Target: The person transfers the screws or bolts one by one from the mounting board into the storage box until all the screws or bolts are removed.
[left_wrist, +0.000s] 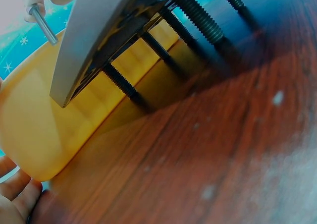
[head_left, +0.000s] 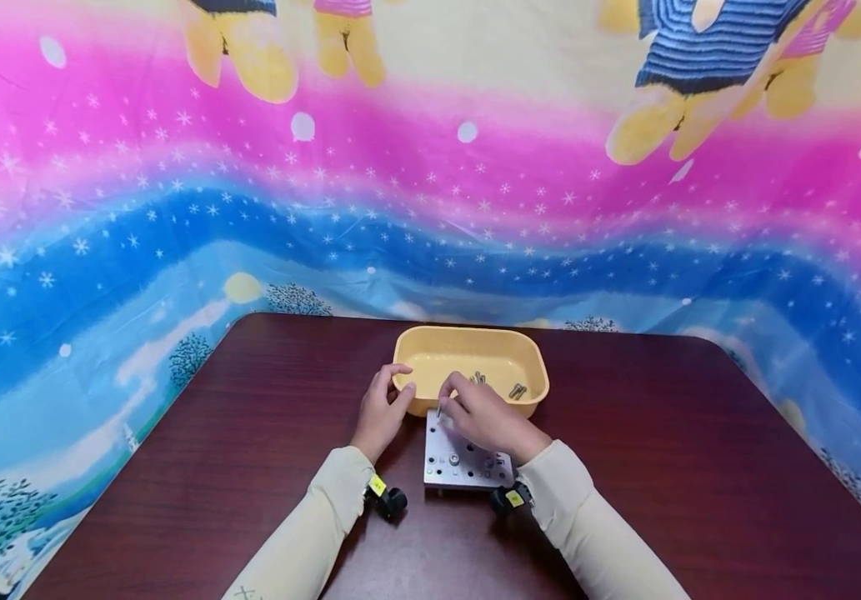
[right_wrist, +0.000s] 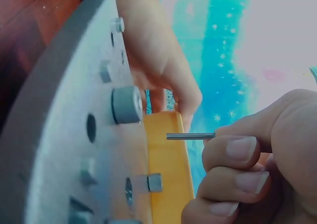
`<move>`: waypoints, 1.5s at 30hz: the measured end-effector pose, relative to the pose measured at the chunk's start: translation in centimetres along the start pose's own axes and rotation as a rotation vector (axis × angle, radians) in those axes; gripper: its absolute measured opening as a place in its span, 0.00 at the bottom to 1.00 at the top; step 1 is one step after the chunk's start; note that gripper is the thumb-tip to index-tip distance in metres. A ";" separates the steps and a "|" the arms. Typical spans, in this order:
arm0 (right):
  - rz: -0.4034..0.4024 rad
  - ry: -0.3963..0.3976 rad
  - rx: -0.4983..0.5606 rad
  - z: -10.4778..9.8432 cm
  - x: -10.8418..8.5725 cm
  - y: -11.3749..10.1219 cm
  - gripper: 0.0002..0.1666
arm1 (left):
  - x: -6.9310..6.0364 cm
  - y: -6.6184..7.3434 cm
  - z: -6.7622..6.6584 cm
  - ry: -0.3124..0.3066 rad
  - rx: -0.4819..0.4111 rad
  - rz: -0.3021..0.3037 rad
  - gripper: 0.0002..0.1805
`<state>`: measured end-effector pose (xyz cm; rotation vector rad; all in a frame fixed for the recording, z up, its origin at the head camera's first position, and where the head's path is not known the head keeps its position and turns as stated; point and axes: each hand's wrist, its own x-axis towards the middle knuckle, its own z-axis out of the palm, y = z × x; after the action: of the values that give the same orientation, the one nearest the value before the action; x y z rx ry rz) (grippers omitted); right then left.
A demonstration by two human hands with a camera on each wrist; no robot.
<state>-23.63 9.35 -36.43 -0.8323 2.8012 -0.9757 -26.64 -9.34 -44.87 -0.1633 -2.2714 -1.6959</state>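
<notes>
A thin metal pin (right_wrist: 190, 136) is pinched between the thumb and fingers of my right hand (head_left: 486, 417). Its free end points toward the upper face of a silver metal plate (head_left: 445, 477), with a gap between them in the right wrist view. Holes and several socket-head screws (right_wrist: 127, 105) cover that face. Threaded shanks (left_wrist: 198, 16) stick out below the plate in the left wrist view. My left hand (head_left: 381, 417) holds the near left corner of a yellow tray (head_left: 475, 335), thumb and index finger over its rim. The pin's other end is hidden by my fingers.
Several loose screws (head_left: 518, 391) lie in the tray, behind the plate. Everything stands on a dark red-brown wooden table (head_left: 287, 400). A printed cloth (head_left: 430, 192) hangs behind the table and along its sides. Each wrist wears a small black camera (head_left: 394, 502).
</notes>
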 end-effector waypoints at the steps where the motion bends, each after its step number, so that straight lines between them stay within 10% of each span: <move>1: 0.000 0.007 0.008 -0.1 0.0 0.0 0.04 | 0.0 0.0 0.0 0.003 0.004 0.004 0.15; 45: 0.208 0.309 0.073 -3.0 0.6 5.8 0.08 | 0.0 -0.1 0.0 0.022 0.009 0.027 0.14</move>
<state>-27.60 14.52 -37.36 -0.3989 3.0004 -1.2545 -26.66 -9.35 -44.94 -0.1719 -2.2507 -1.6650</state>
